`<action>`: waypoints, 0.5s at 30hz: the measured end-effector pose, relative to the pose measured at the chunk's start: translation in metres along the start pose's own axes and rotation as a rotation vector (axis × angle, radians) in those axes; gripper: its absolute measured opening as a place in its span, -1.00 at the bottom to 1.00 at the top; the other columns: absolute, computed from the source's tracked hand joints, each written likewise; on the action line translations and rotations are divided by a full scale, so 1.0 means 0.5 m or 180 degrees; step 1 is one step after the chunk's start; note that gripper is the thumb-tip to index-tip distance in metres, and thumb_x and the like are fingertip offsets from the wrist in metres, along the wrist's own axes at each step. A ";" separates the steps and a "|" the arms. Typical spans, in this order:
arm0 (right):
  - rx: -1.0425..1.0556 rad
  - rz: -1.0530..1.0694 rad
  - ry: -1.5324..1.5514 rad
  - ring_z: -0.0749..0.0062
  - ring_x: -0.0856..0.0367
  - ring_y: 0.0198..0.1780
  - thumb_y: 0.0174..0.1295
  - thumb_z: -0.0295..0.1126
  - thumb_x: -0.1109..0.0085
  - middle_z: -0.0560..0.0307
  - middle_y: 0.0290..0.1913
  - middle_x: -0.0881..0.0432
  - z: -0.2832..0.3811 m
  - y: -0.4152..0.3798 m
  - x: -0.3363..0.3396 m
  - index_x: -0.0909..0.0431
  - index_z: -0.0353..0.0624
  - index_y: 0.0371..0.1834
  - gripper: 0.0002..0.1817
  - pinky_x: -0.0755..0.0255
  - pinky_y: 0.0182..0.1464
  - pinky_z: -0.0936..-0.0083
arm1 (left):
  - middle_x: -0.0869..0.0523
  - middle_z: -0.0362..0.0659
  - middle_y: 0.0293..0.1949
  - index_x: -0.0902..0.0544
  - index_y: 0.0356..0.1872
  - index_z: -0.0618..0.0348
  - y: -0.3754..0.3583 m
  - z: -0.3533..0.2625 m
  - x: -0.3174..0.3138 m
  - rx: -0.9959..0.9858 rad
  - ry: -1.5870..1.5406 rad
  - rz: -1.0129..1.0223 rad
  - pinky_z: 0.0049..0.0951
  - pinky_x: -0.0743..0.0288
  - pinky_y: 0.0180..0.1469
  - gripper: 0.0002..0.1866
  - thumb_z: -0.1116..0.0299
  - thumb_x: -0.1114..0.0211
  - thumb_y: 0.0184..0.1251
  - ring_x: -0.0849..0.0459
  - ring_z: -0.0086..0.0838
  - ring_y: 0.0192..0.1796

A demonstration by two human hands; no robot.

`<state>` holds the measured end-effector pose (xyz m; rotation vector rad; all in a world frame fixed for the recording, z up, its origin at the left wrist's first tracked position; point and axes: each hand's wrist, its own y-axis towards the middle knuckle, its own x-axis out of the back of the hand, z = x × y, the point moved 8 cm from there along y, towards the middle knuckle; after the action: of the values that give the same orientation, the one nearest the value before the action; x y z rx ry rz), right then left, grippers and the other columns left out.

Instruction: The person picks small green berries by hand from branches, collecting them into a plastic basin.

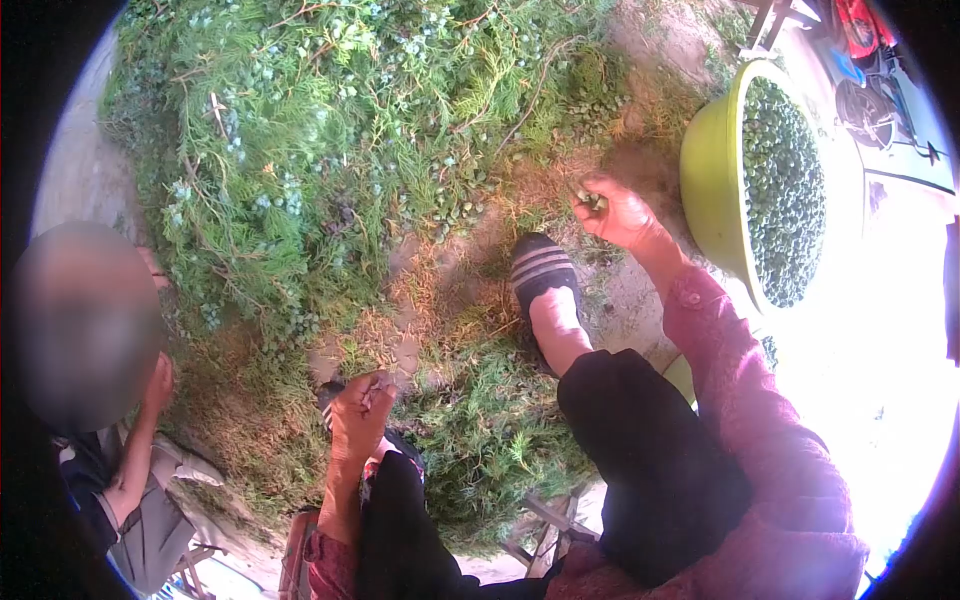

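My right hand is raised above the ground, left of a yellow-green tub, its fingers curled around a few small green seed cones. Lower down, my left hand is closed in a fist above my knee; whatever may be inside it is hidden. The tub is filled high with the same kind of green seed cones. In front of me lies a large heap of cut evergreen branches, dotted with pale blue-green cones.
Another person sits at the left beside the heap. My foot in a striped slipper stands on ground strewn with brown needles. More cut sprigs lie between my legs. A wooden stool leg is behind the tub.
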<state>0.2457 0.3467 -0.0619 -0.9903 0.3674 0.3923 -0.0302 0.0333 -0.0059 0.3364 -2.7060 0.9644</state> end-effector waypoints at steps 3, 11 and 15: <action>-0.0227 0.0060 0.0243 0.57 -0.43 -0.59 0.06 -0.39 -0.20 0.22 -0.47 -0.51 -0.014 0.020 -0.007 -0.47 -0.12 -0.38 -0.88 -0.29 -0.61 0.71 | -0.61 -0.24 -0.45 -0.57 -0.21 0.30 0.002 -0.023 -0.004 -0.0079 0.0253 0.0120 -0.62 -0.40 -0.32 -0.75 0.39 -0.26 0.12 -0.48 -0.68 -0.38; 0.1354 -0.1326 -0.3278 0.55 -0.51 -0.47 -0.06 -0.36 -0.29 0.12 -0.38 -0.58 0.094 0.095 -0.028 -0.54 -0.28 -0.31 -0.73 -0.41 -0.39 0.64 | -0.61 -0.24 -0.43 -0.57 -0.20 0.29 0.007 -0.026 -0.011 -0.0097 0.0143 0.0109 -0.60 -0.41 -0.30 -0.76 0.39 -0.24 0.13 -0.49 -0.67 -0.37; 0.1124 -0.1538 -0.3958 0.50 -0.53 -0.36 -0.04 -0.31 -0.28 0.09 -0.35 -0.57 0.070 0.112 -0.010 -0.53 -0.15 -0.28 -0.73 -0.42 -0.37 0.63 | -0.62 -0.23 -0.42 -0.57 -0.19 0.29 0.003 -0.019 -0.015 0.0016 0.0008 0.0104 -0.60 -0.41 -0.29 -0.76 0.39 -0.22 0.14 -0.50 -0.66 -0.36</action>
<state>0.2190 0.4034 -0.0829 -0.3273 -0.8889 0.4097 -0.0219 0.0417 -0.0020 0.2925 -2.7154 0.9800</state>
